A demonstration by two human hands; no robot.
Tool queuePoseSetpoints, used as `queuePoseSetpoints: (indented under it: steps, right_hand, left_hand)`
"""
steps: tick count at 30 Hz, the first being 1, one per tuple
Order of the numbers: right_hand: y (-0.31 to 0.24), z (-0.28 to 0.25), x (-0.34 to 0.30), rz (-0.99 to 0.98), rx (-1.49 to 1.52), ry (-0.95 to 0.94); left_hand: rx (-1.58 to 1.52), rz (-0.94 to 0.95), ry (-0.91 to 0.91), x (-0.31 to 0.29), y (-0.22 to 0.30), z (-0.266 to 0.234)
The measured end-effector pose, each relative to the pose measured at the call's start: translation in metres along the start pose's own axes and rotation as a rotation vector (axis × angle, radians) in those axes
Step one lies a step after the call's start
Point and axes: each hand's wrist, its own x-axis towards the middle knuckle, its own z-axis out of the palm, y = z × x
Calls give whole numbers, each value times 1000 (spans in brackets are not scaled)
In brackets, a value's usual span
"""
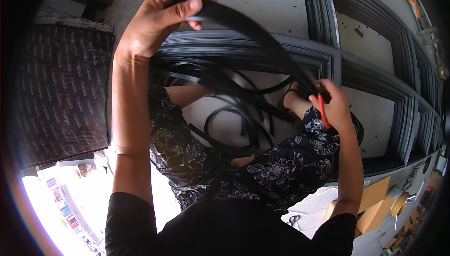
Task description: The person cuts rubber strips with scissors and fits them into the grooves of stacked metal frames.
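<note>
My left hand [169,16] is raised at the upper left, its fingers and thumb pinching one end of a flat black flexible strip [255,29]. The strip arches down to the right toward my right hand [335,105]. That hand is closed around a red-handled hand tool [322,111], whose working end is dark and blurred against the strip. Whether its jaws are on the strip I cannot tell. Below, between my legs, several loose black strips [248,121] lie curled and overlapping.
Grey ridged frames [281,47] surround my legs and extend to the right. A dark patterned panel [65,87] stands on the left. Behind me on the right are an opened cardboard box [375,211], a roll of yellowish tape [400,203] and small scissors [294,219] on a white surface.
</note>
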Motion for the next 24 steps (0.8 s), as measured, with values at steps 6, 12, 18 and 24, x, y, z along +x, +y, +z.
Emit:
queuePoseSetpoints:
  steps: [6,12,18,24]
  right_hand:
    - [62,-68,24,14,594,666]
    - [144,-85,-2,455,268,715]
    - [160,-51,-22,747,-298,479]
    - [241,2,-44,772,-58,410]
  left_hand:
    - [-310,-203,74,11,-52,13]
    - [-523,-738,369,-50,-151,35]
    - [-802,-1118,638,-130,-315,73]
    - [-607,-1305,722,-151,-328,105]
